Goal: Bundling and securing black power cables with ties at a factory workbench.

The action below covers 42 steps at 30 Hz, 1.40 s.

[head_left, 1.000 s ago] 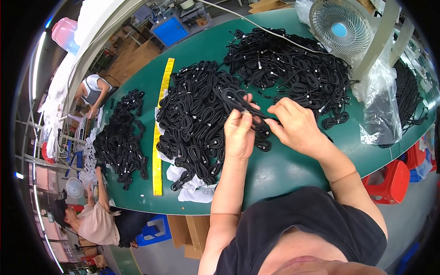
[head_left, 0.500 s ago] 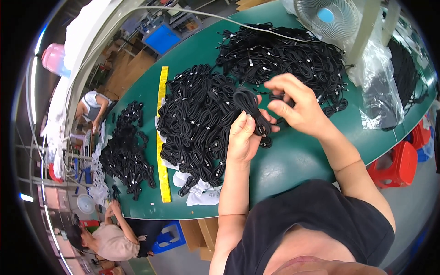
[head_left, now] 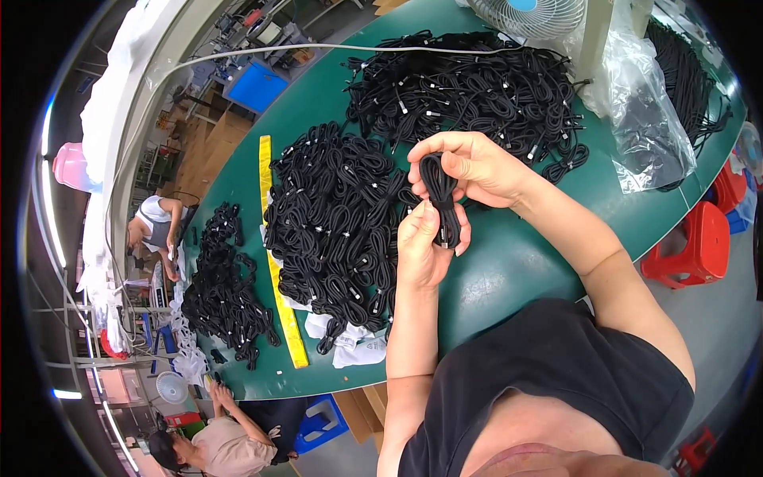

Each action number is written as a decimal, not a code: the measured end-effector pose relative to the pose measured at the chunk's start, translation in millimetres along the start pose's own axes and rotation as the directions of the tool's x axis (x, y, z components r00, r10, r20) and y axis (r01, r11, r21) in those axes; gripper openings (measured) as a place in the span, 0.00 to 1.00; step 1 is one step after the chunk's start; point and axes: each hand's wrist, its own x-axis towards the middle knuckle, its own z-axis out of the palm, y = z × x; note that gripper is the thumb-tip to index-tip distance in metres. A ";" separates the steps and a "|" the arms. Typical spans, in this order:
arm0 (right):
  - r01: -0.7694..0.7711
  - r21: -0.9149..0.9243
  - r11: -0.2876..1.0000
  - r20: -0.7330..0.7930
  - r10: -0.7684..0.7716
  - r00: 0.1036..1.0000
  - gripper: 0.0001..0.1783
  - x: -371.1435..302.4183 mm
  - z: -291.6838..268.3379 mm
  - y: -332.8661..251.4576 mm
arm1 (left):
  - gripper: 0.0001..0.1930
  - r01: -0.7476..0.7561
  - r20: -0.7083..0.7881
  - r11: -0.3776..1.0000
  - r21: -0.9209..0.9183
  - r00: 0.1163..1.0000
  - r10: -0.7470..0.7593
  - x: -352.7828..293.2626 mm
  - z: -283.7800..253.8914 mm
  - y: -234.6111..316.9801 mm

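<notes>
A coiled black cable [head_left: 439, 191], gathered at its middle into a tied bundle, is held upright in front of me. My left hand [head_left: 421, 253] pinches its lower half between thumb and fingers. Around the upper loop, my right hand [head_left: 485, 168] curls its fingers behind and lays its thumb at the side. To the left lies a large pile of similar coiled cables [head_left: 330, 215]. Beyond my hands spreads another heap of black cables [head_left: 469, 87], looser, with pale connector ends showing.
The green table [head_left: 509, 262] also bears a yellow strip [head_left: 284, 294], a smaller cable pile [head_left: 226, 294], white cloths [head_left: 358, 351], a fan [head_left: 531, 14] and a clear plastic bag [head_left: 648, 135]. A red stool [head_left: 695, 246] stands at right. Two people [head_left: 226, 447] work at left.
My right hand has come left onto the upper loop and closed around it. The cable bundle has turned more upright. My left hand keeps its hold, and the whole view has shifted slightly.
</notes>
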 end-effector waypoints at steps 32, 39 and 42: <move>0.203 -0.108 0.973 -0.458 -0.230 0.859 0.25 2.1 0.3 -7.7 | 0.17 -0.027 -0.243 0.890 0.455 0.958 0.154 7.0 -2.4 -22.5; 0.134 -0.187 0.973 -0.379 -0.198 0.904 0.33 6.4 -12.1 -13.9 | 0.17 0.042 -0.183 0.961 0.273 0.983 0.009 7.6 -11.2 -9.5; 0.059 -0.764 0.643 -0.335 -0.472 0.816 0.25 5.9 -27.8 -21.8 | 0.15 -0.131 -0.273 0.980 0.152 0.947 0.169 8.8 -35.8 7.5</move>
